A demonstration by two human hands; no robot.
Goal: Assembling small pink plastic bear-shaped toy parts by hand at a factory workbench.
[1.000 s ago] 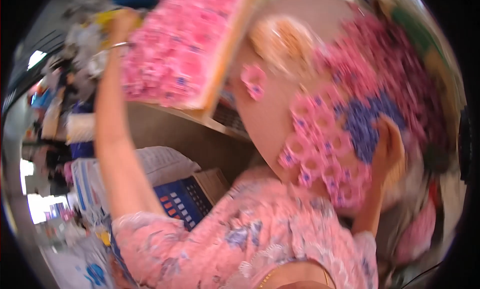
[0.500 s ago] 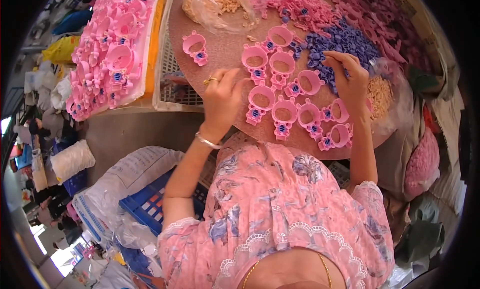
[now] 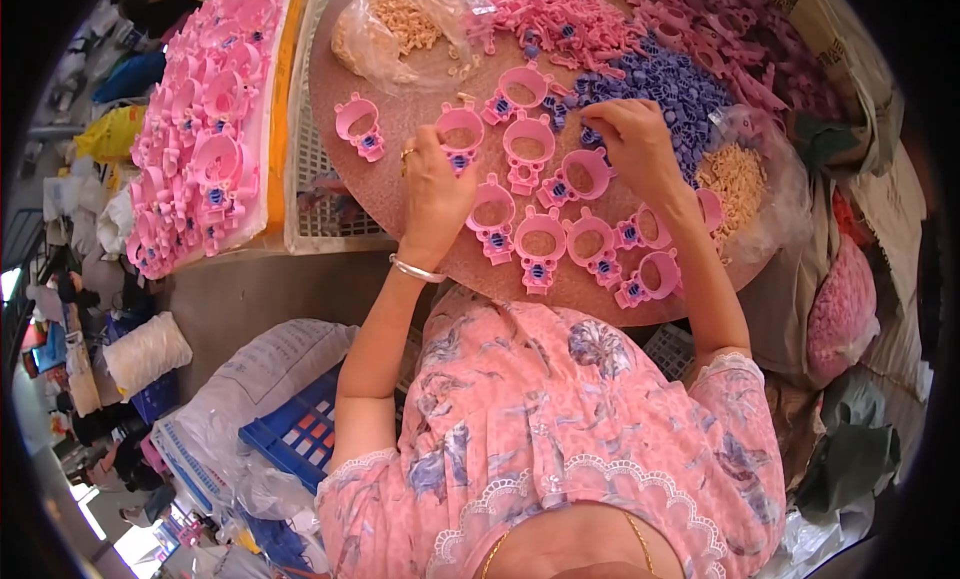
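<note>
Pink plastic rings with small rounded ears and a blue-centred end, like toy watch bands, lie in loose rows on the round brownish table (image 3: 400,199). My left hand (image 3: 432,204) is closed at the left side of one pink ring piece (image 3: 460,129), fingers at its rim and thumb by its blue end. My right hand (image 3: 640,149) hovers by the heap of small blue parts (image 3: 665,89), fingertips pinched together; what they hold, if anything, is too small to make out. Another pink ring piece (image 3: 357,124) lies apart to the left.
Behind are a heap of pink parts (image 3: 560,24) and a clear bag of beige pieces (image 3: 400,34). A second beige heap (image 3: 735,184) sits on the right. To the left, a tray (image 3: 270,159) full of pink ring pieces rests by a pale crate (image 3: 320,214).
My left hand has moved up to the nearby pink ring piece and closed at its rim. My right hand stays by the blue heap, its fingers still pinched. The whole view has shifted slightly.
</note>
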